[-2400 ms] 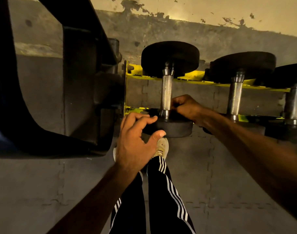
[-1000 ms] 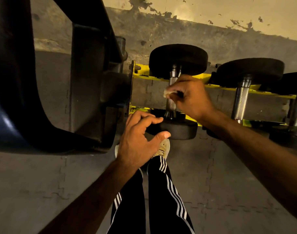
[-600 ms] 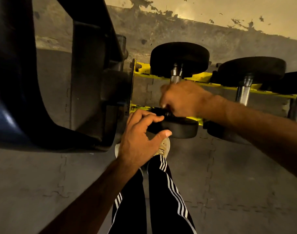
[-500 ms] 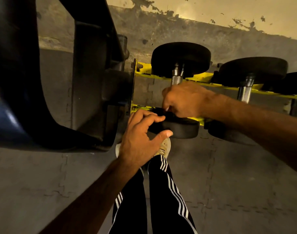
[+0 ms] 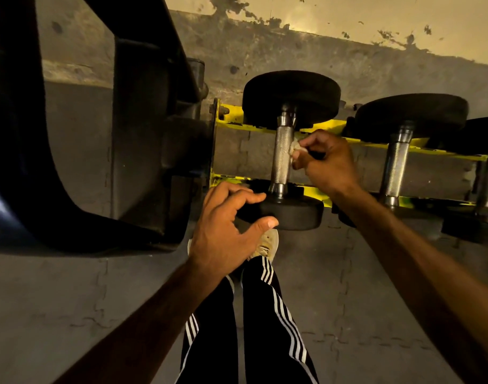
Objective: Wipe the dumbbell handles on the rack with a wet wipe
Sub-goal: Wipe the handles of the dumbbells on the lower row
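A wipe point(image 5: 295, 151) is pinched in the right hand point(image 5: 329, 165) and pressed to the handle point(image 5: 282, 159) of the leftmost dumbbell point(image 5: 291, 97) on the yellow rack point(image 5: 328, 126). The left hand point(image 5: 225, 232) is held loosely open, empty, at the near head point(image 5: 296, 212), likely to steady it.

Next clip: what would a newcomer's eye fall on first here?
The right hand, centre frame, pinches a crumpled wet wipe against the knurled steel handle of the leftmost dumbbell on the yellow rack. Below it, the left hand curves beside that dumbbell's near black head; whether it grips is unclear.
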`<act>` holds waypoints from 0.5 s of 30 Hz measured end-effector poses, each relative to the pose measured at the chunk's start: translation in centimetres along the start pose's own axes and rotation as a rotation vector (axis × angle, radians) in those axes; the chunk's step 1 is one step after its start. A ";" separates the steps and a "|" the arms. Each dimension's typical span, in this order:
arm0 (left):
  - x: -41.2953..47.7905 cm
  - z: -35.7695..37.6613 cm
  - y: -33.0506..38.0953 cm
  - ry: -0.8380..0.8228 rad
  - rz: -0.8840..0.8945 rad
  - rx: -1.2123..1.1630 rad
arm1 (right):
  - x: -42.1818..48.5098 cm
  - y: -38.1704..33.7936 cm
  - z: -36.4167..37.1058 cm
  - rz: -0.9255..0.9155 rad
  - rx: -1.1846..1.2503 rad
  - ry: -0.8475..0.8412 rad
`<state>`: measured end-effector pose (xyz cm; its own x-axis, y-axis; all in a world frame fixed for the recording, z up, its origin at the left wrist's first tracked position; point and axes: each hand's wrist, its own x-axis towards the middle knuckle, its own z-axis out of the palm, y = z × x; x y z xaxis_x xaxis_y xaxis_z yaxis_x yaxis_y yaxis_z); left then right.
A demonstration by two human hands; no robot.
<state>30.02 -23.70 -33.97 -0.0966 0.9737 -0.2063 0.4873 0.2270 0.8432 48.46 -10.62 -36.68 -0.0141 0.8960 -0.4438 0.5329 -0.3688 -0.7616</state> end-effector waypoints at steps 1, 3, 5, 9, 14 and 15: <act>0.1 0.0 0.0 -0.006 -0.001 -0.005 | -0.1 0.2 -0.3 0.026 -0.049 -0.077; 0.2 -0.1 0.0 -0.012 -0.003 -0.005 | -0.9 0.1 -1.5 0.109 -0.167 -0.320; 0.1 -0.1 0.0 -0.011 -0.002 0.005 | -1.4 0.1 -2.5 0.157 -0.202 -0.464; -0.2 0.2 0.1 0.012 -0.005 0.010 | -0.5 0.3 -0.6 0.145 0.037 -0.173; -0.3 0.4 -0.1 0.032 0.022 0.004 | -0.4 1.1 -1.4 0.266 0.104 -0.357; -0.2 0.4 -0.2 0.036 0.028 -0.002 | -0.8 1.3 -2.2 0.264 0.025 -0.454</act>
<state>30.29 -23.97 -34.27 -0.1146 0.9797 -0.1645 0.4887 0.1998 0.8493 51.03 -11.24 -36.32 -0.2500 0.5764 -0.7780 0.5480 -0.5782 -0.6045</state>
